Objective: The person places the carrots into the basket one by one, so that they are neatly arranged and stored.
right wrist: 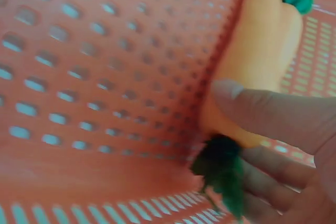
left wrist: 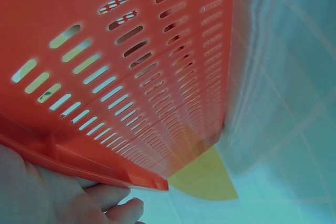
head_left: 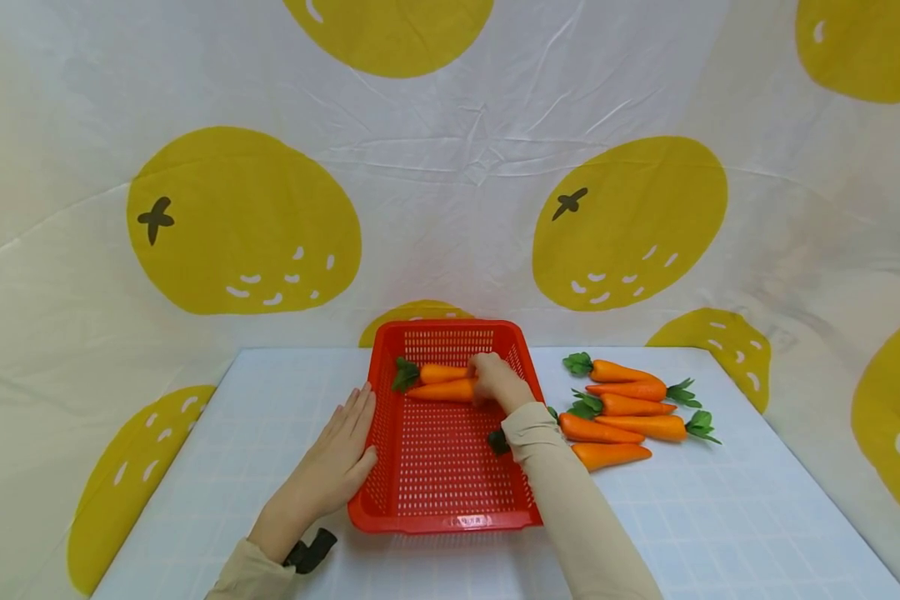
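A red perforated plastic basket [head_left: 412, 524] stands on the table. Inside, near its far end, two orange carrots lie side by side: the farther carrot [head_left: 439, 374] has its leaves to the left, the nearer carrot [head_left: 441, 391] its tip to the left. My right hand [head_left: 499, 384] reaches in and grips the nearer carrot's leafy end; in the right wrist view the thumb lies on this carrot [right wrist: 247, 61], with fingers below. With straight fingers, my left hand [head_left: 336, 461] rests along the basket's left rim. The left wrist view shows its fingers under the rim.
To the basket's right lie several loose carrots [head_left: 630, 390] with green tops, their leaves pointing in different ways. My right forearm partly covers the nearest ones. Behind the pale checked table [head_left: 270, 392] hangs a white cloth [head_left: 450, 233] with yellow fruit shapes.
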### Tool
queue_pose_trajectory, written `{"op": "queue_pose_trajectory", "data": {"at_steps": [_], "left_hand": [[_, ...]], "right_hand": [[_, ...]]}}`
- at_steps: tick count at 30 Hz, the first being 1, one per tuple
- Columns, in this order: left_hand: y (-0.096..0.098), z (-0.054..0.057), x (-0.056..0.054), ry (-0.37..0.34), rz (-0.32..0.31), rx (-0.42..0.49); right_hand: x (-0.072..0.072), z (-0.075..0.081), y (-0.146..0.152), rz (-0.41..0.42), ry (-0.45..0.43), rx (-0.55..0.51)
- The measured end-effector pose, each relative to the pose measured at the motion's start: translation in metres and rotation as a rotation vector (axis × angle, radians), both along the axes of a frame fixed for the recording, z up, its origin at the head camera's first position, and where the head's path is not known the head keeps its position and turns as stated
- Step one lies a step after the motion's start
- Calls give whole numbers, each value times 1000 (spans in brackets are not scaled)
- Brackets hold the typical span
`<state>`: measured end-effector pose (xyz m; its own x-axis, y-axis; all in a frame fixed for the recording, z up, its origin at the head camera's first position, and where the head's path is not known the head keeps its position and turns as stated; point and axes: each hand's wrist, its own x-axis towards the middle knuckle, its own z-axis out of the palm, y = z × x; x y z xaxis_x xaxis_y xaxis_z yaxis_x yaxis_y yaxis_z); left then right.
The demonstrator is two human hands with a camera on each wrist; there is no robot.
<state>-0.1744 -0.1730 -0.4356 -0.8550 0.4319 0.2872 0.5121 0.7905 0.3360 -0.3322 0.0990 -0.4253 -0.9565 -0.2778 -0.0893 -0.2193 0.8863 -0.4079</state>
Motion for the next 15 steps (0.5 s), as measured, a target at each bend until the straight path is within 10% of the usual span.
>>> {"op": "queue_pose_trajectory", "data": {"at_steps": [15], "left_hand": [[2, 5, 3, -12, -3, 12]], "right_hand": [[15, 66, 1, 106, 78, -60]]}}
